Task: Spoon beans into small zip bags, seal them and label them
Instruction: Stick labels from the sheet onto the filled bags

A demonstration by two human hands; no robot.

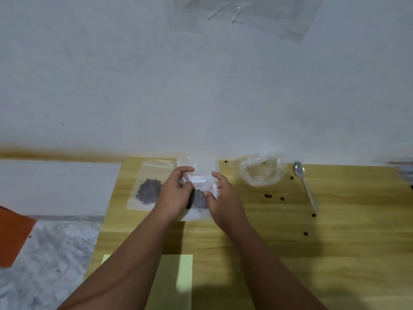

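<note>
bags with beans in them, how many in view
2: one bag lies flat on the table, left of both hands; the other bag is held between the left hand and right hand. Others may be hidden.

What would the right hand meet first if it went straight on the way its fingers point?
The labelled zip bag that the right hand is pinching. Past that, likely the wall behind the table, though depth is unclear.

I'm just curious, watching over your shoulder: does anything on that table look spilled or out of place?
Yes. Several loose beans lie scattered on the wooden table, right of the held zip bag, around the spoon and near the crumpled clear plastic. They look spilled; the rest are bagged.
</note>
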